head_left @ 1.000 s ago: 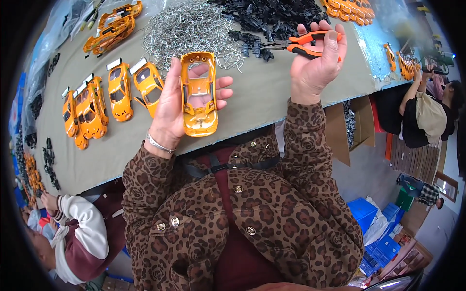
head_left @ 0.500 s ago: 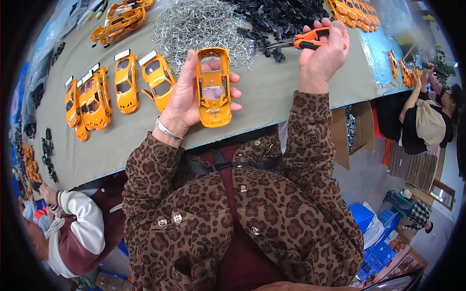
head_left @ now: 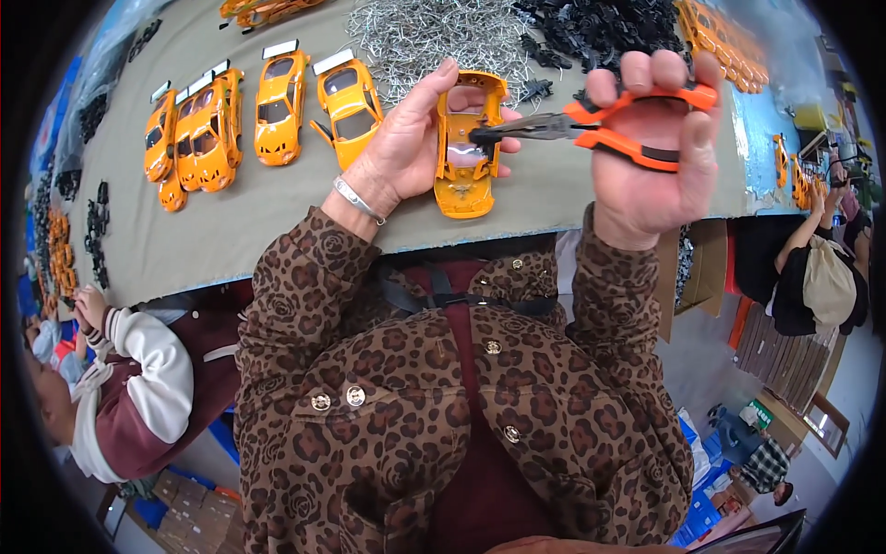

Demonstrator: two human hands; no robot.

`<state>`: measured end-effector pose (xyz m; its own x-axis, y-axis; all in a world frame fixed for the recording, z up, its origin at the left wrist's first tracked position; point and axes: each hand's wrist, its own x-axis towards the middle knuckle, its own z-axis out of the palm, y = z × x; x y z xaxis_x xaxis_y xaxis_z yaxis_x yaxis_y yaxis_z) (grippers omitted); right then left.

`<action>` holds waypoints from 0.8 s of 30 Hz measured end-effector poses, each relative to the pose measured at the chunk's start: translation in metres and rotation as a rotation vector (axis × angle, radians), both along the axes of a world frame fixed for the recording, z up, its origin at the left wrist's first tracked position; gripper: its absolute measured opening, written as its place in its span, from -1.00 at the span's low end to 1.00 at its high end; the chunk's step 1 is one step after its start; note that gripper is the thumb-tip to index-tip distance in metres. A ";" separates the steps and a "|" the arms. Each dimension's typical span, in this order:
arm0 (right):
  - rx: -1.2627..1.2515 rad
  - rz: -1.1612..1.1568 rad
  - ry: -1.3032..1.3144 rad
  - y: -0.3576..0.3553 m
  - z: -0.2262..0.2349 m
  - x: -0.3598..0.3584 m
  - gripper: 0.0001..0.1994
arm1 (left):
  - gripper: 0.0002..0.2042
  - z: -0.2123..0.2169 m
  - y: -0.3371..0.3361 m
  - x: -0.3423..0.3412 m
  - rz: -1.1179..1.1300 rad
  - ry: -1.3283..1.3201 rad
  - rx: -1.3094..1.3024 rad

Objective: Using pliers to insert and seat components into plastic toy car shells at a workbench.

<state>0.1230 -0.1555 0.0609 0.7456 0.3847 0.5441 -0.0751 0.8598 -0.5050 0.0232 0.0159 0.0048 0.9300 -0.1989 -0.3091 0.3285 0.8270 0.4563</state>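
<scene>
My left hand (head_left: 403, 138) holds an orange toy car body shell (head_left: 464, 196) upside down, its hollow inside facing up. The thumb lies along its left edge and fingertips show past the right edge. My right hand (head_left: 653, 180) grips long-nose pliers (head_left: 620, 138) by their orange-and-black handles. The jaws point left into the shell, with a small black plastic part (head_left: 484, 137) at their tips. Several finished-looking orange car shells (head_left: 278, 111) with white rear wings stand upright on the table to the left.
A heap of thin silvery metal pieces (head_left: 434, 42) lies beyond the shell, beside a pile of black plastic parts (head_left: 600, 32). More orange shells (head_left: 724, 46) are stacked at far right. A co-worker's sleeve (head_left: 152, 369) is at left; an open cardboard box (head_left: 706, 268) stands below the table edge.
The pliers have come from beside the black pile to inside the shell, now with a black part at their tips. The whole view has shifted, so table items appear further right.
</scene>
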 end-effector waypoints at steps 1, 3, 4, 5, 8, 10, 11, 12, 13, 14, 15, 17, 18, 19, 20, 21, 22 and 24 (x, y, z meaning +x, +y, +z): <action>-0.001 0.033 -0.008 0.007 -0.004 -0.004 -0.61 | -0.35 0.000 0.000 0.000 0.003 -0.004 0.002; -0.002 0.098 -0.025 0.013 -0.010 -0.008 -0.59 | -0.37 -0.002 0.000 -0.001 -0.012 -0.042 -0.005; 0.000 0.100 -0.027 0.013 -0.011 -0.009 -0.59 | -0.38 -0.002 0.001 -0.001 -0.020 -0.059 -0.009; -0.030 0.075 -0.043 0.013 -0.011 -0.009 -0.59 | -0.38 -0.002 0.002 -0.002 -0.017 -0.061 -0.007; -0.087 0.029 -0.073 0.015 -0.010 -0.013 -0.59 | -0.46 -0.002 0.003 -0.002 -0.057 -0.106 -0.070; -0.184 0.017 -0.123 0.018 -0.003 -0.021 -0.57 | -0.48 -0.003 0.001 -0.003 -0.040 -0.113 -0.084; -0.232 0.010 -0.149 0.020 0.000 -0.024 -0.56 | -0.51 -0.003 0.001 -0.004 -0.026 -0.120 -0.102; -0.230 0.009 -0.150 0.023 0.001 -0.025 -0.56 | -0.53 -0.003 0.000 -0.005 -0.011 -0.128 -0.119; -0.225 0.032 -0.194 0.027 0.003 -0.027 -0.55 | -0.53 -0.002 0.001 -0.006 -0.012 -0.130 -0.117; -0.222 0.055 -0.238 0.030 0.004 -0.027 -0.55 | -0.55 -0.001 0.001 -0.007 -0.005 -0.143 -0.118; -0.220 0.077 -0.281 0.031 0.005 -0.028 -0.54 | -0.57 -0.001 0.000 -0.007 0.003 -0.156 -0.119; -0.248 0.051 -0.300 0.029 0.006 -0.027 -0.55 | -0.60 0.001 -0.001 -0.008 0.009 -0.169 -0.122; -0.275 0.026 -0.316 0.028 0.006 -0.027 -0.56 | -0.59 0.003 -0.003 -0.008 0.036 -0.151 -0.086; -0.300 0.003 -0.331 0.028 0.006 -0.027 -0.57 | -0.58 0.004 -0.003 -0.008 0.065 -0.131 -0.047; -0.301 0.003 -0.329 0.029 0.011 -0.032 -0.57 | -0.58 0.004 -0.003 -0.009 0.093 -0.111 -0.009; -0.393 -0.022 -0.281 0.029 0.021 -0.041 -0.55 | -0.58 0.003 -0.003 -0.009 0.094 -0.108 -0.010; -0.485 -0.047 -0.233 0.029 0.030 -0.051 -0.54 | -0.59 0.000 -0.001 -0.009 0.090 -0.117 -0.022; -0.580 -0.072 -0.178 0.032 0.032 -0.057 -0.52 | -0.61 -0.003 0.000 -0.008 0.083 -0.133 -0.048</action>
<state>0.0660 -0.1239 0.0932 0.6974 0.6077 0.3798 0.1019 0.4405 -0.8919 0.0151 0.0157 0.0017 0.9758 -0.1315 -0.1746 0.1979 0.8705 0.4506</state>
